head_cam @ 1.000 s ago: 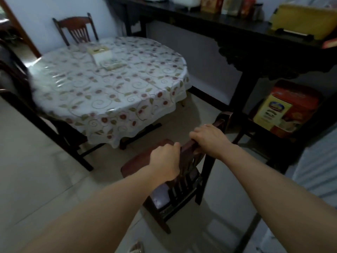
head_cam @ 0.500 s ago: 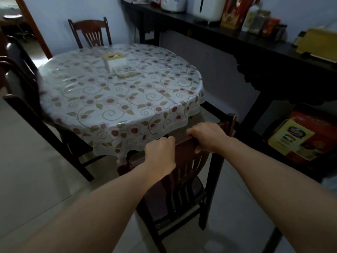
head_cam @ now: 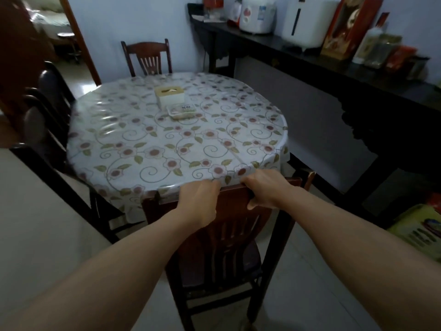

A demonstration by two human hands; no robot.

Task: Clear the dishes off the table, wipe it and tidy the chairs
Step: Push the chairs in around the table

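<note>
1. Left hand (head_cam: 199,203) and right hand (head_cam: 266,191): both curled over the top rail of the near chair (head_cam: 229,237), gripping it side by side.
2. Near chair: backrest right at the edge of the round table (head_cam: 167,149), seat partly beneath the floral cloth.
3. On the table: tissue box (head_cam: 169,95), small tray (head_cam: 180,111) just in front of it.
4. Far chair (head_cam: 147,58): drawn up at the opposite side.

Two bare forearms ending in the left hand (head_cam: 200,203) and right hand (head_cam: 263,190); no sleeves, and apparently no watch or rings, though dim light blurs detail.
</note>
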